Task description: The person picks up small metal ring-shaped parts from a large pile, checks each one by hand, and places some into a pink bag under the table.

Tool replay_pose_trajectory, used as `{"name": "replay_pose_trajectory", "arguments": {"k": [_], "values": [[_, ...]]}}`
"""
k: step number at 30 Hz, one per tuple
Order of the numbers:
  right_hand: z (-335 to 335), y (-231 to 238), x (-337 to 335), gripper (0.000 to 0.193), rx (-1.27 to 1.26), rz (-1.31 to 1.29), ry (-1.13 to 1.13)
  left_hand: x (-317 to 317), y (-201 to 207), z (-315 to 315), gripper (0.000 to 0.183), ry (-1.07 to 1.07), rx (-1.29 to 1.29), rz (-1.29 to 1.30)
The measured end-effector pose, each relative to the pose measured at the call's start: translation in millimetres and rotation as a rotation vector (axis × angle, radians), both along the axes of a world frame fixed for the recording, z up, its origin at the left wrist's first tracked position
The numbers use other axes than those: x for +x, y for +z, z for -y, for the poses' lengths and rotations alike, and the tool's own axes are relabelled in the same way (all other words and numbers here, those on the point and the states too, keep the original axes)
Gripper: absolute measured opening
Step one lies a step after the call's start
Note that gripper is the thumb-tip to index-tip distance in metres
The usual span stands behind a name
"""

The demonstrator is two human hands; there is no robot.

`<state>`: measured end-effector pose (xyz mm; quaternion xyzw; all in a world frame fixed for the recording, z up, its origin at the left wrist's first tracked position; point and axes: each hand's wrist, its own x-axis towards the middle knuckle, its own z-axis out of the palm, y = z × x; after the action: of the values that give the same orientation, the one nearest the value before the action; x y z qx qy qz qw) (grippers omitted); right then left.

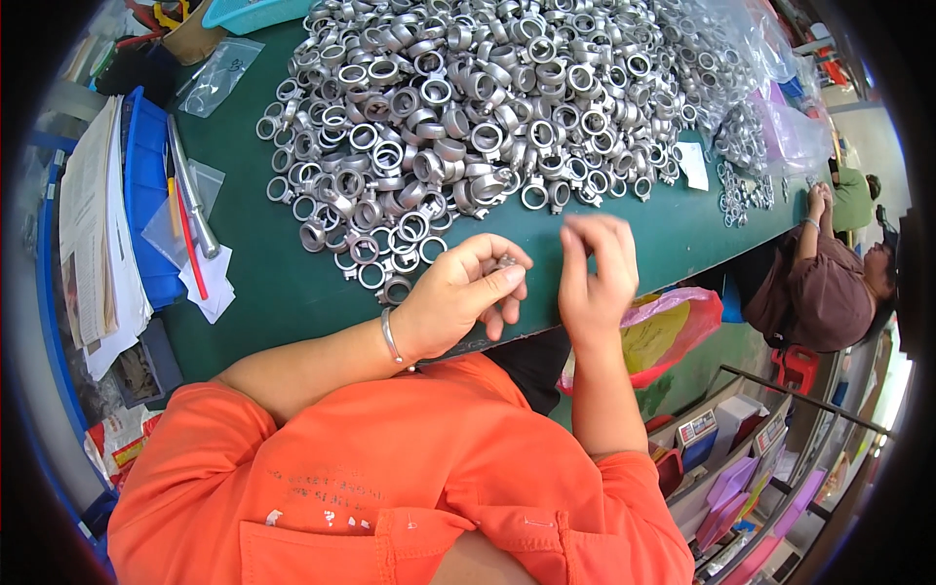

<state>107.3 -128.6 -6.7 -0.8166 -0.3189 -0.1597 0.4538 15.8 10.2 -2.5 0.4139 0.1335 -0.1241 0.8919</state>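
My left hand [465, 294], with a silver bangle [391, 336] at its wrist, is closed over the near part of the table. A small grey metal piece [505, 261] shows between its thumb and forefinger; its exact kind is too small to tell. To its right, apart from it, my right hand [600, 278] is raised with curled fingers drawn together. Its fingertips are slightly blurred, and whatever they hold, if anything, is hidden. Just beyond both hands lies a big heap of grey metal ring clamps [487, 136] with small lugs.
The green table [253, 322] carries a blue tray [146, 214], papers [93, 234], a red pen [192, 244] and clear plastic bags [222, 78]. A pink-rimmed bag [673, 331] hangs below the edge. At right sit a person in brown [819, 292] and a rack of bins [731, 487].
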Motion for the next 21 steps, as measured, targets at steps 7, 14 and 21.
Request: {"name": "replay_pose_trajectory", "arguments": {"k": [7,14,21], "values": [[2.5,-10.2,15.1,0.014,-0.056,-0.253,0.141,-0.9,-3.6,0.0,0.009,0.093,0.252,0.106],[12.1,3.7,-17.7,0.014,0.084,-0.329,0.423,-5.4,1.6,-3.0,0.014,0.152,0.317,0.129],[10.4,4.3,-31.7,0.025,0.533,-0.968,0.319,-2.7,-6.5,-1.0,0.008,0.233,0.727,0.481]]}}
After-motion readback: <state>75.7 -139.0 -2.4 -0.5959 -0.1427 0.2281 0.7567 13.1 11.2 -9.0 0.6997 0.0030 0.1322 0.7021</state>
